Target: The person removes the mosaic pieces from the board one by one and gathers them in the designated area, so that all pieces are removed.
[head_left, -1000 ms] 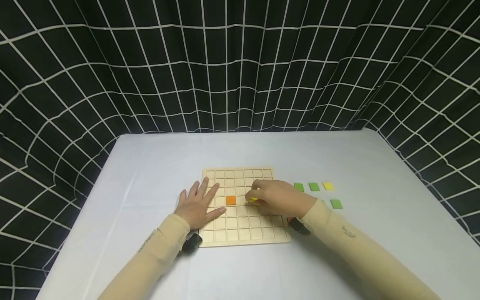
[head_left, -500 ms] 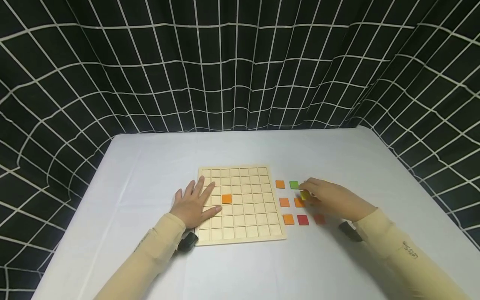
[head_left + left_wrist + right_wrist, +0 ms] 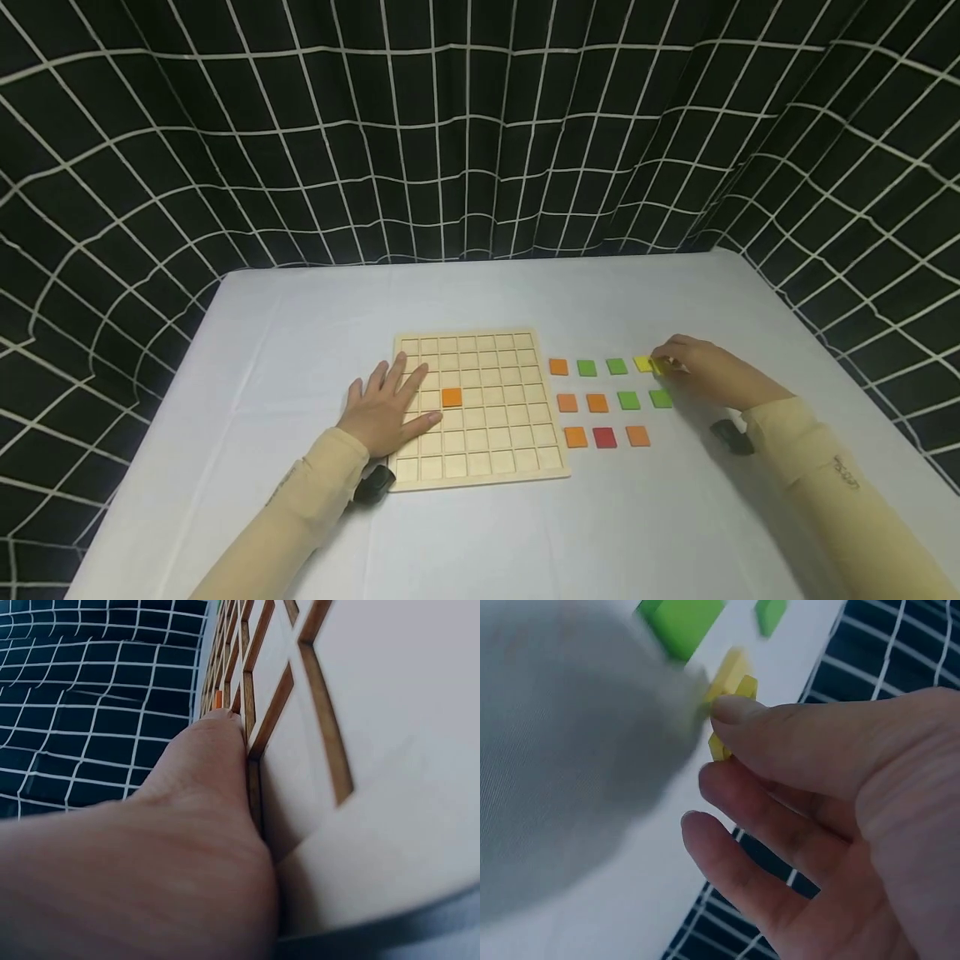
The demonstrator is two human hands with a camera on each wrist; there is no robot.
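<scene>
My left hand lies flat with spread fingers on the left side of a wooden grid board. One orange tile sits in a cell just right of its fingertips. Off the board to the right, my right hand pinches a yellow tile between thumb and fingers, low over the table. Right beside it lies another yellow tile, at the end of the back row of tiles. In the left wrist view the thumb rests along the board's grid.
Loose tiles lie in rows right of the board: a green tile, a red tile, an orange tile and several more. A white cloth covers the table. Behind hangs a black curtain with white grid lines.
My right hand has moved from over the board to the far right end of the back row, carrying the yellow tile. The left hand keeps its place on the board; the view has shifted slightly.
</scene>
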